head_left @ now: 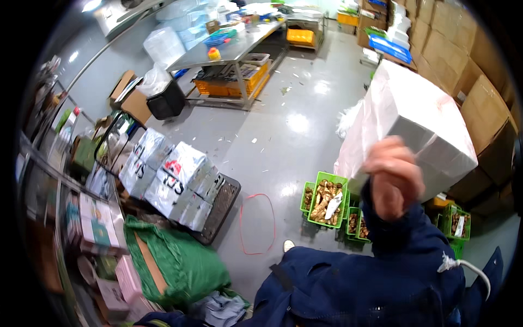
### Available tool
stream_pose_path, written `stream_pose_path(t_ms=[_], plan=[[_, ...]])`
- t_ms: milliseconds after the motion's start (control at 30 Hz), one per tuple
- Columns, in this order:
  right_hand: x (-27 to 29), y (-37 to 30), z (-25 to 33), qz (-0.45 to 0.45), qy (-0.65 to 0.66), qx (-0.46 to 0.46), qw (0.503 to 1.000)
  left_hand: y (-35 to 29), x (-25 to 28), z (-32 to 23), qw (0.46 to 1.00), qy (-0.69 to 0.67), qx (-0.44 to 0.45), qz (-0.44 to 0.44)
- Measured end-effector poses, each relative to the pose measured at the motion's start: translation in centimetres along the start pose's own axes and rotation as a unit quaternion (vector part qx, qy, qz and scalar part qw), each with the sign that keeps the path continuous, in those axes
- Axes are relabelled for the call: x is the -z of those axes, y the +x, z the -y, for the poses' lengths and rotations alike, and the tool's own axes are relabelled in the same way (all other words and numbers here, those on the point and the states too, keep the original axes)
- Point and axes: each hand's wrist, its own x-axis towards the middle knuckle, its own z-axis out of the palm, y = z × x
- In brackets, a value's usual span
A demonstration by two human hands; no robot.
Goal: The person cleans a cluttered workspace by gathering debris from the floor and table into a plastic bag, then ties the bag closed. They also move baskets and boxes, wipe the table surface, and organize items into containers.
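My right hand (393, 175) is raised in front of a large white block-shaped stack (430, 122) partly wrapped in pale plastic. Its fingers are curled in, slightly blurred, and I see nothing in them. A dark navy sleeve covers that arm. Below and left of the hand, a green crate (328, 200) holds brown, knobbly produce with a white slip on top. At the lower left edge only a bit of dark sleeve (171, 319) shows; my left hand is out of the picture.
Silvery wrapped packages (174, 180) sit on a dark trolley (226, 204) to the left. A green sack (171, 259) lies nearer me. A red strap loop (241, 223) rests on the grey floor. Cardboard boxes (479, 109) line the right; a steel table (231, 46) stands further back.
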Motion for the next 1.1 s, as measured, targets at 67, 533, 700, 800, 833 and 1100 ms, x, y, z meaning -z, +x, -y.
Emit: stream_pose_path(t_ms=[67, 533, 700, 800, 833, 1100], plan=[[-4.3, -0.9, -5.2, -0.006, 0.144, -0.283, 0.948, -5.5, -2.0, 5.5, 0.971, 0.172, 0.165, 0.035], [-18.0, -5.5, -43.6, 0.246, -0.058, -0.258, 0.932, -36.6, -32.2, 33.3, 0.717, -0.142, 0.631, 0.259], [-16.0, -6.6, -53.9, 0.270, -0.049, -0.385, 0.881, -38.8, -48.2, 44.5, 0.752, -0.225, 0.524, 0.330], [-12.4, -7.4, -60.4, 0.242, -0.084, -0.438, 0.862, -40.4, -58.9, 48.1, 0.752, -0.289, 0.462, 0.371], [-11.3, -7.9, -62.7, 0.237, -0.097, -0.456, 0.852, -41.0, -62.3, 48.9, 0.746, -0.306, 0.451, 0.384], [-0.4, -9.8, -83.3, 0.238, -0.179, -0.551, 0.780, -46.4, -84.7, 52.9, 0.662, -0.353, 0.481, 0.453]])
